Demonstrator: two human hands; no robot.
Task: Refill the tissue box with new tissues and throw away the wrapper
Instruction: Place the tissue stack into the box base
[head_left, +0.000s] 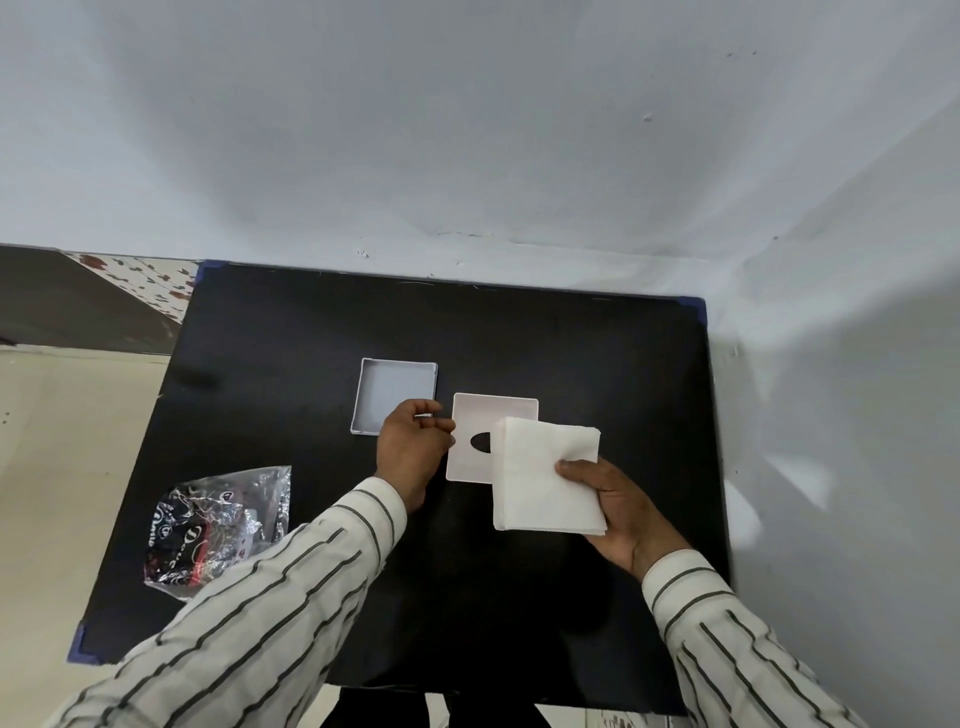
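On the black table lies an open, empty grey tissue box base. Right of it lies the pale pink lid with an oval slot. My left hand rests between the two, its fingertips at the lid's left edge and over the base's near right corner. My right hand holds a thick stack of white tissues above the lid's right part, thumb on top. The crumpled clear and black wrapper lies at the table's near left.
The table stands in a corner, with a pale wall behind and to the right. To its left is beige floor and a patterned strip at the far left.
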